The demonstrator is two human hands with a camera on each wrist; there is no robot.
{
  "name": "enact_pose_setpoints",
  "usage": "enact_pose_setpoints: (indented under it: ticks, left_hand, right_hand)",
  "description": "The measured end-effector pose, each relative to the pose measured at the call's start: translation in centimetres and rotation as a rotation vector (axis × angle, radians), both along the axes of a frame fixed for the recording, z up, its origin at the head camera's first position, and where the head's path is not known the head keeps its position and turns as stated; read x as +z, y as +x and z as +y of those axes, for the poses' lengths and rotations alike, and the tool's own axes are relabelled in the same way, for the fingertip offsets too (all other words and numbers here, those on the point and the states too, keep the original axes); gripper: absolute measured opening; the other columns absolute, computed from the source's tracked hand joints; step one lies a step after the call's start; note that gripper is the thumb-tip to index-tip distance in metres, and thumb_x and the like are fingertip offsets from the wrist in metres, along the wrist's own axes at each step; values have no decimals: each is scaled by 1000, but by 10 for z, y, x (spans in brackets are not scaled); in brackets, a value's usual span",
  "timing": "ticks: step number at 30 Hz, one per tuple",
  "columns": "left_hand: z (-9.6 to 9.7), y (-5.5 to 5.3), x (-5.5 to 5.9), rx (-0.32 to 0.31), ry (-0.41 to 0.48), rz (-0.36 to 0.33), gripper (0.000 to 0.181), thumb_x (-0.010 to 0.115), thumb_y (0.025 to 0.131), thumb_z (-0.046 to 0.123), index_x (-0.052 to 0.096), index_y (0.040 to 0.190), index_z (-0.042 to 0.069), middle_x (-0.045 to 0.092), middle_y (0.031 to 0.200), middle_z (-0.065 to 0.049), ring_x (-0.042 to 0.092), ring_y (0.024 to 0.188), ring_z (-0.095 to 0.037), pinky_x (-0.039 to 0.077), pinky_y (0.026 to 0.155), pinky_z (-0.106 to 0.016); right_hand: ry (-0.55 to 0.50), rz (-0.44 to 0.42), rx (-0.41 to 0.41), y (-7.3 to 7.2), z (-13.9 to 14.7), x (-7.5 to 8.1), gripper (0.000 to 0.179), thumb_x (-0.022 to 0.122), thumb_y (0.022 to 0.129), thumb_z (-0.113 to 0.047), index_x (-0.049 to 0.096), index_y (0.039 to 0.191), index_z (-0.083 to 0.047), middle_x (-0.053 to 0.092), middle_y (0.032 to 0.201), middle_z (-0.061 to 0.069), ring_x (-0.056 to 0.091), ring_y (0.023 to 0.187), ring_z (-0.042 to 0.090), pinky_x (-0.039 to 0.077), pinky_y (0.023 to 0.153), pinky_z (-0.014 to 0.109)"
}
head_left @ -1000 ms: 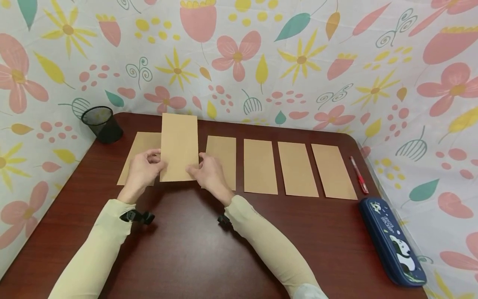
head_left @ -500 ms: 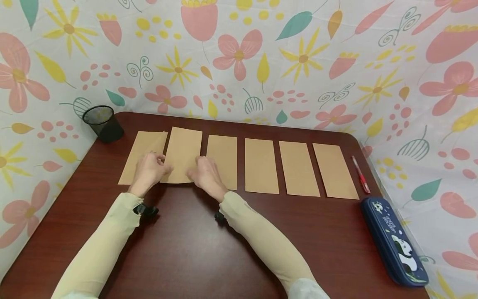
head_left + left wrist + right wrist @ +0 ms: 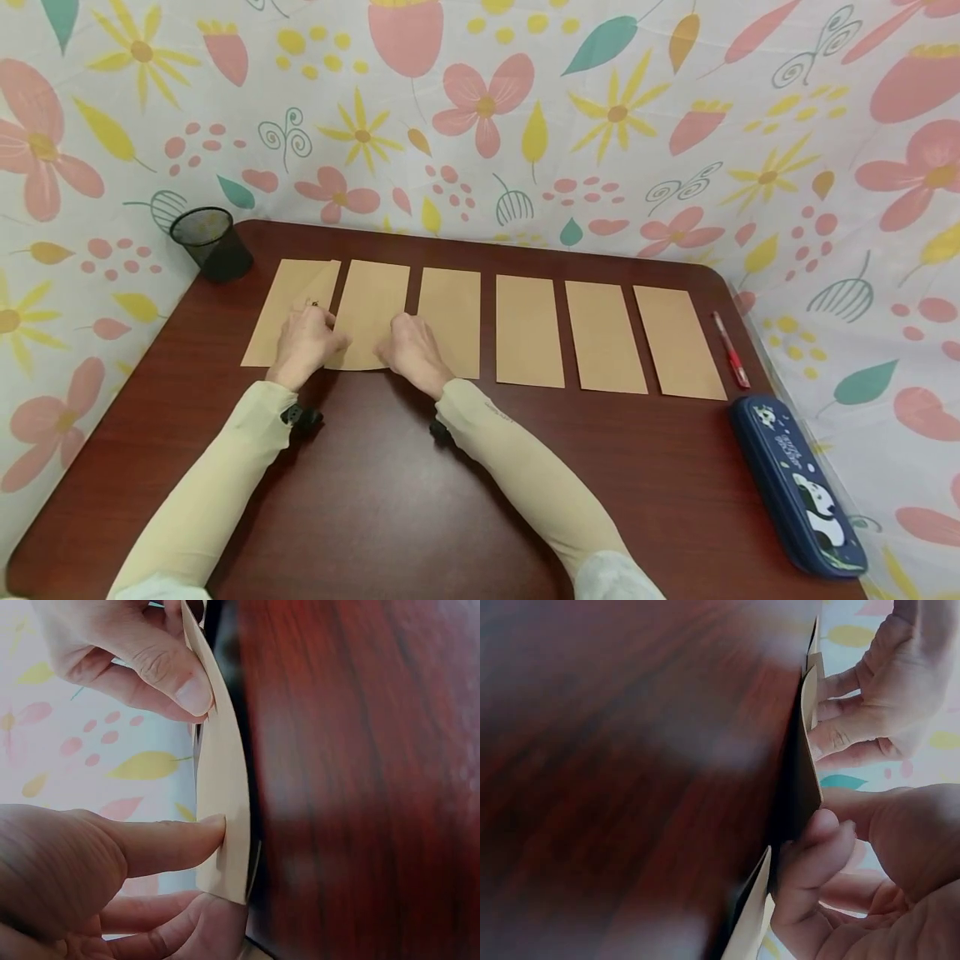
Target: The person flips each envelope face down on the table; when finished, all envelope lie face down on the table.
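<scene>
A flat brown paper envelope (image 3: 372,304), second from the left in a row of similar ones, lies between my hands in the head view. My left hand (image 3: 304,346) pinches its near left corner, thumb on top and fingers underneath, as the left wrist view shows. At the near right corner my right hand (image 3: 415,354) pinches the edge between thumb and curled fingers. The near edge bows slightly off the table in both wrist views. Left of it, another envelope (image 3: 288,287) is partly covered by my left hand. A third envelope (image 3: 453,308) lies beside my right hand.
Several more brown envelopes (image 3: 530,333) continue the row rightward on the dark wooden table (image 3: 420,517). A black mesh pen cup (image 3: 213,250) stands at the back left. At the right lie a red pen (image 3: 731,350) and a navy panda pencil case (image 3: 798,487). Patterned cloth (image 3: 480,125) hangs behind.
Both hands have lowered the raised envelope onto the table, into the gap between the first and third envelopes. It now lies nearly flat, with both hands still at its near corners.
</scene>
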State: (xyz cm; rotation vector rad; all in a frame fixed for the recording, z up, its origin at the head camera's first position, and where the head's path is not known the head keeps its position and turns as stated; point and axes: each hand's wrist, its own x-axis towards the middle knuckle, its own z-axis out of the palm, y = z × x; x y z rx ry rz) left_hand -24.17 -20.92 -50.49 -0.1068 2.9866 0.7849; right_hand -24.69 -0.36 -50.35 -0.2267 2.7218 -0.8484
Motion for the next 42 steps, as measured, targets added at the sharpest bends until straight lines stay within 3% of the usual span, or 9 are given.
enact_pose_setpoints:
  ticks: [1,6,17,20,23,27,31,37,42]
  left_hand:
    - [0,-1,-1,-5,-7,5,24,76,87,27,69,69,12,63,85,-10,57,78,-31,42,61,-36]
    - [0,-2,-1,-17,-23,13,35,78,87,26,60,60,13,59,78,-10,55,69,-30,41,55,-37]
    - [0,1,4,-32,-18,24,40,78,88,24,56,56,16,57,84,-11,52,65,-27,41,51,-36]
    - [4,7,17,-36,-21,19,33,76,88,24,62,60,13,59,86,-12,53,71,-29,41,54,-36]
    - [9,19,39,-9,-5,12,22,73,92,26,77,85,6,71,96,-17,62,77,-36,49,59,-41]
    - [10,38,67,61,59,72,36,69,100,29,79,121,2,80,111,-21,75,91,-41,58,73,-51]
    - [1,49,81,132,95,163,34,66,103,29,80,122,3,83,105,-20,76,94,-42,58,73,-51]
    - [-14,54,84,199,80,203,35,66,105,34,81,118,5,83,104,-21,75,94,-43,53,64,-42]
    - [-21,56,81,229,76,201,33,66,103,29,81,116,4,83,106,-21,74,98,-47,57,71,-53]
  right_hand:
    - [-5,-2,16,-5,1,-7,31,72,86,-11,53,63,-16,46,57,-6,44,52,12,38,47,26]
    - [46,44,45,-8,0,-11,34,76,86,-15,55,59,-17,49,53,-8,48,52,12,40,47,26]
    - [117,39,69,-11,0,-6,34,78,88,-18,58,61,-18,46,57,-7,47,54,11,40,48,25]
    - [130,43,67,-10,-1,-2,34,78,90,-20,59,62,-16,48,59,-6,48,56,12,42,50,26]
    - [109,60,67,-2,-3,5,29,78,92,-29,62,72,-16,48,66,-5,49,62,14,44,56,28]
    - [16,69,85,23,-4,41,31,77,97,-38,70,102,-8,55,77,-1,55,70,17,50,65,31]
    - [-44,88,112,43,-17,70,39,78,100,-37,71,119,-4,62,84,1,58,74,16,51,68,29]
    - [-24,83,135,48,-47,76,34,77,101,-42,68,101,-9,60,66,-2,57,52,11,42,50,20]
    - [-38,57,160,35,-72,68,45,76,102,-41,60,71,-13,51,56,-5,49,44,9,36,45,22]
